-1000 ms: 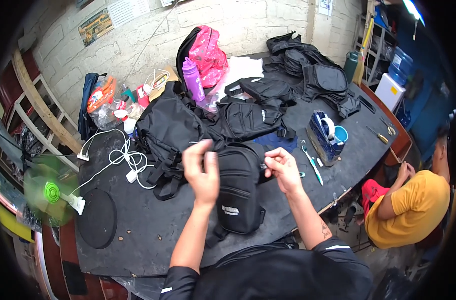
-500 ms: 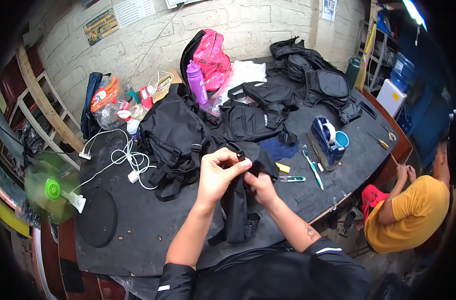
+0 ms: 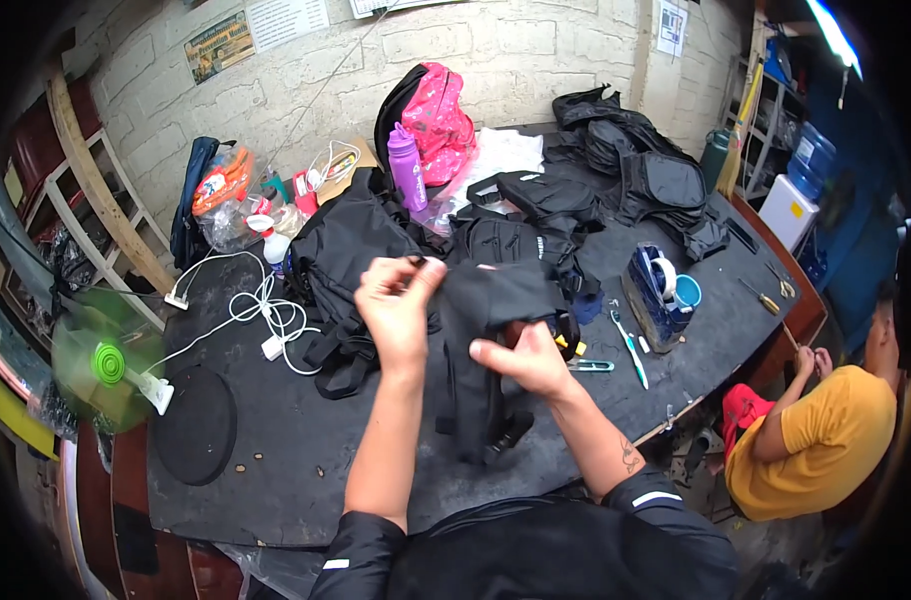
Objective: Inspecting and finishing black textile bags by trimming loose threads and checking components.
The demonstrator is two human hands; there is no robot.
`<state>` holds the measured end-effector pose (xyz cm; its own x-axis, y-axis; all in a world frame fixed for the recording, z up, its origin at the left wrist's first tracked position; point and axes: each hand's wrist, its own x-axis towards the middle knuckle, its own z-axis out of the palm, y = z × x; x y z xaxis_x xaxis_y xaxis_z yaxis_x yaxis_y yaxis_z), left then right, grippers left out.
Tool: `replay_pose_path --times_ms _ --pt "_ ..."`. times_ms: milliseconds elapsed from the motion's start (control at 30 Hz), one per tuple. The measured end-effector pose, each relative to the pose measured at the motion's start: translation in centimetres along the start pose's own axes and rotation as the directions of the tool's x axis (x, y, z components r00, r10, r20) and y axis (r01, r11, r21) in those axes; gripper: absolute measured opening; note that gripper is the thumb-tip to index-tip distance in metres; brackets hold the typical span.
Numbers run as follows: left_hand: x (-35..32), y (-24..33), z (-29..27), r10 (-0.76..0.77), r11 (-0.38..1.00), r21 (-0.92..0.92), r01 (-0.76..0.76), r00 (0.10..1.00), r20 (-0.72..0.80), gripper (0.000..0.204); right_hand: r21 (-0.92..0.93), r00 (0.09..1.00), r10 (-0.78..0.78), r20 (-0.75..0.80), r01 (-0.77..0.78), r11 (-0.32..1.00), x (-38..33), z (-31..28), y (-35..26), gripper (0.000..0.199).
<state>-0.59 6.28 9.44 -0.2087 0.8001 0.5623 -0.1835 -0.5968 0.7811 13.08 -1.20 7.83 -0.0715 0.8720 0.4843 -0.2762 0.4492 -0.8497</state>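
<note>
A black fabric bag piece [image 3: 501,292] with hanging straps is held up over the middle of the table. My left hand [image 3: 396,310] pinches a dark bit at its left edge, thumb against fingers; what exactly it grips is partly hidden. My right hand [image 3: 528,360] holds the lower right part, its fingers behind the cloth and its thumb stretched to the left. A black strap with a buckle [image 3: 508,432] dangles below. Just behind lies a black backpack [image 3: 351,245], its straps spread toward me.
A white cable [image 3: 266,312] and a fan [image 3: 111,365] are at left. Behind stand a purple bottle [image 3: 407,170] and pink backpack [image 3: 441,120]. A tape dispenser [image 3: 656,305], toothbrush [image 3: 631,350] and thread snips [image 3: 591,366] lie right. A person in yellow [image 3: 816,440] sits beyond the table edge.
My hands have moved apart, the left one up and leftward. The black cloth has been lifted and spread, now covering part of the bag behind it.
</note>
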Motion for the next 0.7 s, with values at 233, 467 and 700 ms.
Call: replay_pose_path --times_ms 233,467,700 --pt "-1.4 -6.2 -4.7 -0.679 0.162 -0.398 0.903 0.395 0.619 0.053 0.139 0.987 -0.04 0.157 0.018 0.99 -0.5 -2.8 -2.9 0.103" --pt "-1.0 -5.2 -5.9 -0.355 0.103 -0.507 0.856 0.508 0.785 0.048 0.551 0.971 0.189 0.15 -0.241 0.799 -0.1 -8.5 0.0 0.075" --pt "0.0 -4.9 -5.7 -0.001 0.045 -0.774 0.631 0.775 0.632 0.03 0.634 0.948 0.246 -0.203 -0.065 0.771 -1.8 -9.2 5.2 0.034"
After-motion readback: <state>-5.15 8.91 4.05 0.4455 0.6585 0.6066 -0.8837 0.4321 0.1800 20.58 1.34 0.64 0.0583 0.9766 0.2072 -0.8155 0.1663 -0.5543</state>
